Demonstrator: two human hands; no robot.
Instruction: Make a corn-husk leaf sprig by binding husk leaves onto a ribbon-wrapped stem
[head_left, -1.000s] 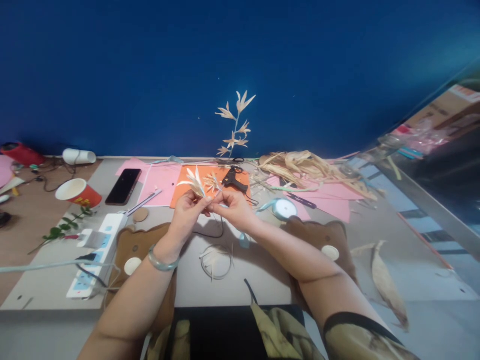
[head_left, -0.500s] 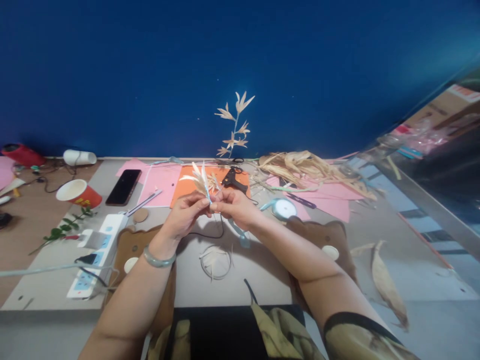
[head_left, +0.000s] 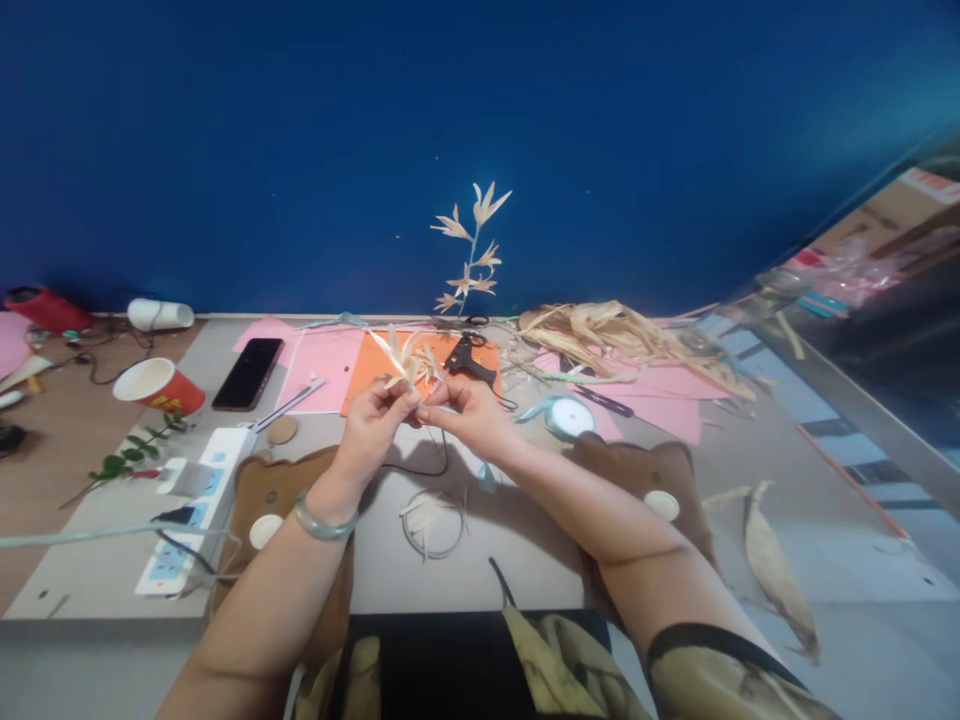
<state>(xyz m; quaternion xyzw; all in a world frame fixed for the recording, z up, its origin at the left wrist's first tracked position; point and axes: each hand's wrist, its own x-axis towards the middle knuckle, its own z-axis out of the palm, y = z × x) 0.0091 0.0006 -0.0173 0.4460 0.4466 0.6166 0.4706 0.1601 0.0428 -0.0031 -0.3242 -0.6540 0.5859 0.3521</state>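
Note:
Above the middle of the table, my two hands meet at a cream flower (head_left: pixel 401 358) with narrow petals that look like dried husk. My left hand (head_left: pixel 381 415) pinches the flower at its base, thumb against fingers. Close beside it my right hand (head_left: pixel 472 415) is closed at the stem, gripping light blue tape (head_left: pixel 486 478) whose end dangles below the wrist. The fingertips hide the wrapped part of the stem. Beyond them stands a finished-looking branch (head_left: pixel 471 250) with several similar flowers on a blue-wrapped stem, against the blue wall.
A black glue gun (head_left: pixel 469 360) lies on orange paper (head_left: pixel 360 385). To the right are a tape roll (head_left: pixel 568 417) and a husk heap (head_left: pixel 600 330). On the left stand a phone (head_left: pixel 247 374), paper cup (head_left: pixel 161 385) and power strip (head_left: pixel 199 510). A wire coil (head_left: pixel 433 525) lies in front.
The flower has turned and leans further left, petals more spread. My hands stay together at the stem, and the tape end hanging under my right hand has shifted and looks shorter.

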